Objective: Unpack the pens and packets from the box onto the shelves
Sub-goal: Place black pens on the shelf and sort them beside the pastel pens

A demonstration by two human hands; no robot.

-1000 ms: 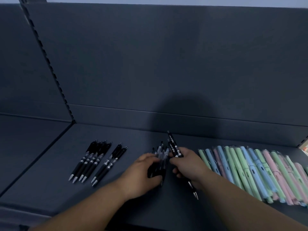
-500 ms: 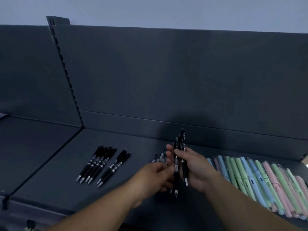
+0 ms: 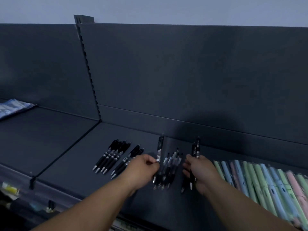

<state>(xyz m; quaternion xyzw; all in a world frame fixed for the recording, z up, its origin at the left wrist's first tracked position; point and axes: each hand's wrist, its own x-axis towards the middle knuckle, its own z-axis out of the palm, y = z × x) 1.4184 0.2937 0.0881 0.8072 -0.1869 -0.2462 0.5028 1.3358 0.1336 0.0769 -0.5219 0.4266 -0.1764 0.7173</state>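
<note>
Figure: a dark shelf [image 3: 75, 155], viewed from above and in front. The left hand [image 3: 143, 165] is closed in a pinch on one black pen [image 3: 159, 151], which is held nearly upright over the shelf. The right hand [image 3: 201, 170] is closed round two black pens [image 3: 196, 150], gripped together at mid-barrel with their upper ends raised toward the back panel [image 3: 183, 80]. Between the hands a loose pile [image 3: 171, 164] of black pens is seen lying on the shelf (their number cannot be told in the blur). Left of the left hand, two neat rows [image 3: 111, 155] of black pens are laid side by side with silver tips toward the front edge; the row nearer the hand is partly covered by it. To the right, pastel pens [image 3: 266, 184] in green, blue and pink are packed closely along the shelf. This bay is divided from the next by a slotted upright [image 3: 88, 72]; there a pale packet [image 3: 13, 107] is seen lying at the far left.
</note>
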